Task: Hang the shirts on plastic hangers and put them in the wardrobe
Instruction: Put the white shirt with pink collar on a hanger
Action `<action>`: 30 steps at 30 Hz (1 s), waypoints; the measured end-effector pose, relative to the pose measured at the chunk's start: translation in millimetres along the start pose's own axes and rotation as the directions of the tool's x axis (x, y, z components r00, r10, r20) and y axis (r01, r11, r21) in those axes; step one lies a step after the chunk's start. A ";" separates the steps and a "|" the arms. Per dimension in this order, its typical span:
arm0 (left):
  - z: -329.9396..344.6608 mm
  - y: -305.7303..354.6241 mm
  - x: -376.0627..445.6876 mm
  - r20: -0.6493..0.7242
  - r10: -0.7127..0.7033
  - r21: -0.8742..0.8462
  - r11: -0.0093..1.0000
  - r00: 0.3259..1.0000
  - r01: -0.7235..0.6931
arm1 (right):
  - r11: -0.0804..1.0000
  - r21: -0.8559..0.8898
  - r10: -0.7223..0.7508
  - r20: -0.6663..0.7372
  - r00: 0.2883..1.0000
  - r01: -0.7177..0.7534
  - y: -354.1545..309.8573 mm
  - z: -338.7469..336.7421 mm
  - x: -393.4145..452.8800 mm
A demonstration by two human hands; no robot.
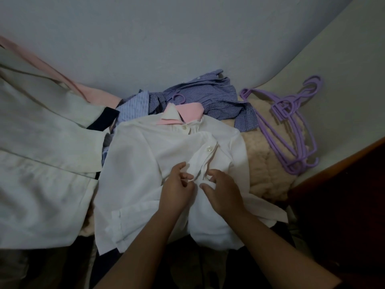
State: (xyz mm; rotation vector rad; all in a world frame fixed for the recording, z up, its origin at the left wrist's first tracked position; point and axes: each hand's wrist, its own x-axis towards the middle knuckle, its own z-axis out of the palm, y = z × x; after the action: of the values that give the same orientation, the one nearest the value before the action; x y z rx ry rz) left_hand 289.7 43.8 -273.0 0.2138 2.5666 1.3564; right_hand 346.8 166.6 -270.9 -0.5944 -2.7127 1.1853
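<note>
Two hands meet on the button placket of a white shirt (143, 163) spread front-up on the bed: the left hand (177, 188) pinches a fold of the placket between thumb and curled fingers, while the right hand (220, 190) presses on the cloth with bent fingers (whether it actually pinches fabric is unclear). A purple hook (179, 97) shows just above the pink-lined collar. Behind lies a blue checked shirt (208, 94). To the right, a stack of purple plastic hangers (291, 130) rests on a cream fleece blanket (266, 155). A pale jacket (41, 142) lies at left
</note>
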 end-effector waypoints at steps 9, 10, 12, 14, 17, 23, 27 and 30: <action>-9.9 19.0 -25.3 0.007 -0.162 -0.359 0.921 0.987 0.154 | 0.833 0.443 0.316 0.110 0.942 -0.331 -13.4 -10.0 -7.2; -9.0 20.7 -27.2 0.018 -0.164 -0.383 0.910 0.986 0.158 | 0.806 0.473 0.335 0.133 0.933 -0.356 -13.7 -10.1 -8.5; -7.6 23.3 -30.3 0.037 -0.164 -0.411 0.897 0.986 0.165 | 0.770 0.513 0.343 0.168 0.924 -0.379 -16.5 -11.0 -10.6; -7.6 24.3 -32.3 0.057 -0.177 -0.442 0.878 0.983 0.184 | 0.748 0.540 0.335 0.195 0.922 -0.386 -18.6 -12.6 -11.8; -9.0 23.5 -34.3 0.079 -0.201 -0.469 0.857 0.976 0.215 | 0.738 0.550 0.333 0.206 0.920 -0.390 -19.0 -14.0 -13.4; -8.6 26.3 -38.2 0.067 -0.189 -0.478 0.856 0.980 0.198 | 0.757 0.531 0.321 0.205 0.925 -0.381 -24.0 -19.1 -17.1; -9.5 28.7 -40.7 0.056 -0.183 -0.480 0.857 0.981 0.187 | 0.788 0.505 0.299 0.186 0.936 -0.352 -25.3 -20.7 -18.9; -11.1 28.6 -41.1 0.042 -0.188 -0.479 0.858 0.981 0.185 | 0.807 0.478 0.300 0.172 0.938 -0.346 -26.3 -20.8 -18.2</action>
State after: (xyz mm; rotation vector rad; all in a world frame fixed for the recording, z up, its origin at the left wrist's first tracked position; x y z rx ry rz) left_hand 326.9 41.4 -237.8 -0.1257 2.0918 1.8529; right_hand 361.0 157.2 -236.7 -0.9596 -2.2553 1.9566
